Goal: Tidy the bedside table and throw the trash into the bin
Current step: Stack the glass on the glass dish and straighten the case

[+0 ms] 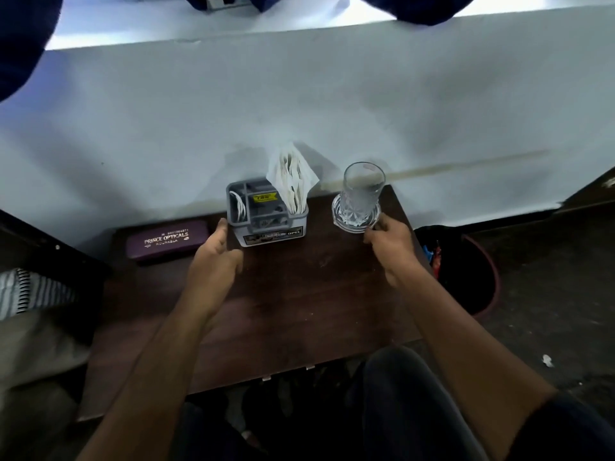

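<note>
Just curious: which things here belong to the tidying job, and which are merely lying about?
Part of the job: grey organiser box, drinking glass, purple spectacle case, bedside table, bin.
Lying about: spiral notebook, scrap on the floor.

The dark wooden bedside table [283, 294] carries a purple glasses case [166, 240], a grey organizer box [266, 214] and a glass [358, 197] on a coaster [346, 224].

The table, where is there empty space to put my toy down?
The table's whole front half is bare, between the two forearms. The back edge is crowded: glasses case, organizer box, and glass, with the left hand and right hand beside them.
</note>
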`<state>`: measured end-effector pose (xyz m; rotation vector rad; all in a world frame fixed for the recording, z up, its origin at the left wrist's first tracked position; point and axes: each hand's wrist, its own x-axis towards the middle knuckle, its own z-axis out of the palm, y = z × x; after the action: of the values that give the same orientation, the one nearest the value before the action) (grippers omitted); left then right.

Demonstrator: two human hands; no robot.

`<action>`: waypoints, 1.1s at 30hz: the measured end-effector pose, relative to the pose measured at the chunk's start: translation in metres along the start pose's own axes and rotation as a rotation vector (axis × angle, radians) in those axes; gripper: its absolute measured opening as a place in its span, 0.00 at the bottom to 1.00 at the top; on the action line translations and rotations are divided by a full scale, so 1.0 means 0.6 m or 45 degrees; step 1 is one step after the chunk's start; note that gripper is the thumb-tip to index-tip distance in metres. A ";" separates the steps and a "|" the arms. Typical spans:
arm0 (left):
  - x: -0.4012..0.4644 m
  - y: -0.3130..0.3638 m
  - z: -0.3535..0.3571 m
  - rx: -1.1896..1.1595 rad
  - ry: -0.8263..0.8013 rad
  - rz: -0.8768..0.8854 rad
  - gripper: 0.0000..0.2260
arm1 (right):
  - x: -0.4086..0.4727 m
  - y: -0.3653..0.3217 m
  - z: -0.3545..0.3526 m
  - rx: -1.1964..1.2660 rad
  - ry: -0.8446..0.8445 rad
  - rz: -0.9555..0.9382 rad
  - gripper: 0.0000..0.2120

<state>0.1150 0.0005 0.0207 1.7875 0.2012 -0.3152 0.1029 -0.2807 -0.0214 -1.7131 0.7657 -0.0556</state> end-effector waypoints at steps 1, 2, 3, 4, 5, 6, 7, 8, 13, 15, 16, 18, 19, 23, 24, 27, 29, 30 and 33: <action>-0.001 -0.002 0.000 -0.026 -0.007 -0.023 0.42 | -0.003 0.005 0.000 -0.006 -0.010 -0.004 0.29; -0.002 -0.003 -0.001 -0.052 -0.006 -0.036 0.42 | -0.008 0.011 0.000 -0.016 0.007 0.007 0.32; -0.002 -0.004 -0.001 -0.070 -0.003 -0.042 0.41 | -0.015 0.016 0.001 -0.025 0.050 0.024 0.33; -0.002 -0.005 -0.002 -0.086 0.003 -0.045 0.41 | -0.025 0.017 0.004 -0.031 0.107 0.034 0.32; -0.001 -0.005 -0.001 -0.109 0.009 -0.049 0.41 | -0.036 0.017 0.008 -0.041 0.176 0.034 0.28; 0.001 -0.004 0.000 -0.145 0.016 -0.053 0.41 | -0.048 0.016 0.017 -0.055 0.252 0.032 0.23; 0.003 -0.004 0.000 -0.178 0.020 -0.056 0.41 | -0.060 0.014 0.028 -0.060 0.311 0.028 0.21; 0.006 -0.004 0.002 -0.202 0.019 -0.061 0.41 | -0.070 0.012 0.041 -0.056 0.330 0.009 0.20; 0.020 -0.012 0.009 -0.283 -0.034 -0.063 0.41 | -0.094 -0.029 0.113 -0.068 -0.119 -0.251 0.32; 0.016 -0.011 0.010 -0.313 -0.048 -0.064 0.41 | -0.087 -0.044 0.129 -0.112 -0.256 -0.252 0.37; 0.014 -0.011 0.008 -0.322 -0.045 -0.077 0.42 | -0.086 -0.047 0.135 -0.116 -0.301 -0.231 0.39; 0.015 -0.010 0.005 -0.318 -0.045 -0.074 0.43 | -0.088 -0.048 0.143 -0.118 -0.346 -0.210 0.41; 0.015 -0.009 0.003 -0.317 -0.059 -0.060 0.43 | -0.090 -0.048 0.146 -0.107 -0.353 -0.201 0.42; 0.012 -0.011 -0.001 -0.305 -0.094 -0.050 0.40 | -0.093 -0.045 0.160 -0.115 -0.357 -0.207 0.42; 0.015 -0.013 -0.001 -0.295 -0.098 -0.057 0.36 | -0.092 -0.045 0.162 -0.115 -0.361 -0.202 0.41; 0.016 -0.013 -0.003 -0.289 -0.117 -0.073 0.34 | -0.094 -0.047 0.164 -0.114 -0.368 -0.206 0.40; 0.016 -0.012 -0.006 -0.288 -0.087 -0.082 0.43 | -0.094 -0.046 0.162 -0.054 -0.333 -0.225 0.40; 0.015 -0.011 -0.009 -0.288 -0.073 -0.089 0.45 | -0.092 -0.045 0.159 -0.010 -0.303 -0.218 0.40; 0.016 -0.013 -0.012 -0.248 -0.057 -0.075 0.43 | -0.088 -0.046 0.153 0.018 -0.270 -0.182 0.41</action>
<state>0.1225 0.0094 0.0118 1.5830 0.2449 -0.3653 0.1130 -0.1730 -0.0061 -1.7259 0.4846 0.0224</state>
